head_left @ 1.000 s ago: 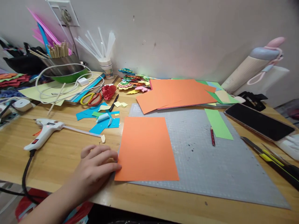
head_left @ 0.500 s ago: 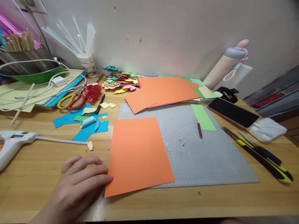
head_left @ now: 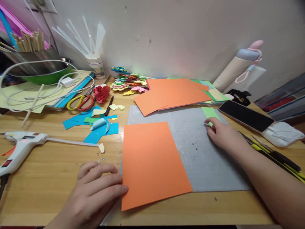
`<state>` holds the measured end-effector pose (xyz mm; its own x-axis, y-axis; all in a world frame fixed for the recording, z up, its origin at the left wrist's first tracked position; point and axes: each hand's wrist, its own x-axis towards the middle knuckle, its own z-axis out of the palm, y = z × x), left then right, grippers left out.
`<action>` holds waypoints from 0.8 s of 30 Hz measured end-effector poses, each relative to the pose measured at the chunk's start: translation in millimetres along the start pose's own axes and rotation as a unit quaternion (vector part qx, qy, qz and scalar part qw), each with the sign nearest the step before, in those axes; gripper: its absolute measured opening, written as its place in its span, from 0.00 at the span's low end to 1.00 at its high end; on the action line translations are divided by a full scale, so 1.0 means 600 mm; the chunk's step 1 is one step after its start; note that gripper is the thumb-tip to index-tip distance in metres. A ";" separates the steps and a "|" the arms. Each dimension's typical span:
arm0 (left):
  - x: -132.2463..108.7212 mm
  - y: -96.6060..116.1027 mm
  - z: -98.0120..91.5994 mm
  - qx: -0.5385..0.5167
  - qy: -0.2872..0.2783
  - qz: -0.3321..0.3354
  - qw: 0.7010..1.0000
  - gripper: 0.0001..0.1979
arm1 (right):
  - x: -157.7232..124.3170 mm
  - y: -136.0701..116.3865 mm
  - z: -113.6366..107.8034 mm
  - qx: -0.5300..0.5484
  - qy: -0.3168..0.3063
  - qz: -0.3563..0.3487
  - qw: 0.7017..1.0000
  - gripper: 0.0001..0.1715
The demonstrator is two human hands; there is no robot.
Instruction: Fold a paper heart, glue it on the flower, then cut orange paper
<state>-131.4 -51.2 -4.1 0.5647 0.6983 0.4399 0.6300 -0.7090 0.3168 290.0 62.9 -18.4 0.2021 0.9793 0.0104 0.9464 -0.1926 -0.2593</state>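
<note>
A sheet of orange paper [head_left: 154, 162] lies over the left part of the grey cutting mat [head_left: 207, 171]. At its left edge is my left hand [head_left: 97, 187], fingers stretched out and slightly bent, with one fingertip resting on the paper; the thumb is hidden. My right hand [head_left: 221, 133] is low over the mat's right side, fingers curled at the small dark red pencil, which they almost wholly cover. Just behind those fingers, a light green paper strip [head_left: 209, 112] is partly hidden.
Blue paper scraps [head_left: 102, 128], scissors [head_left: 81, 102] and a glue gun [head_left: 22, 149] lie at the left. More orange sheets [head_left: 176, 93] are stacked behind the mat. On the right are a phone [head_left: 246, 115], cutters [head_left: 274, 156] and a leaning bottle [head_left: 234, 68].
My right hand has come in from the right and closed over the pencil. My left hand stays on the paper's edge. The whole view has shifted slightly.
</note>
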 end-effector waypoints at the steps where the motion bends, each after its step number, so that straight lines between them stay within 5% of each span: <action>1: 0.000 0.000 0.000 -0.003 0.000 -0.001 1.000 0.11 | -0.001 0.002 0.000 0.045 -0.004 0.008 0.999 0.09; 3: -0.001 -0.001 0.001 -0.007 -0.001 -0.006 1.000 0.11 | -0.011 0.003 -0.010 0.228 -0.032 0.045 0.972 0.07; 6: 0.001 0.002 0.002 -0.007 0.004 -0.025 1.000 0.11 | -0.044 -0.008 -0.028 0.541 -0.068 0.115 0.830 0.08; 9: 0.004 0.009 0.004 -0.010 0.019 -0.059 0.998 0.09 | -0.090 -0.036 -0.031 0.630 -0.066 0.137 0.762 0.11; 15: 0.000 0.010 0.003 -0.031 0.033 -0.079 0.996 0.09 | -0.162 -0.097 -0.009 0.595 -0.093 0.104 0.792 0.16; 20: -0.008 0.007 0.011 -0.047 0.036 -0.038 0.998 0.13 | -0.169 -0.126 -0.003 0.614 -0.206 0.099 0.755 0.16; 24: -0.021 0.010 0.019 -0.021 0.045 0.007 0.999 0.17 | -0.172 -0.140 -0.004 0.576 -0.176 0.060 0.796 0.18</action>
<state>-128.6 -62.9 -17.5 0.5217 0.6779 0.5180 0.5983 -0.7235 0.3443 190.4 -22.1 4.3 -0.0009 0.9540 -0.2999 0.0244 -0.2998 -0.9537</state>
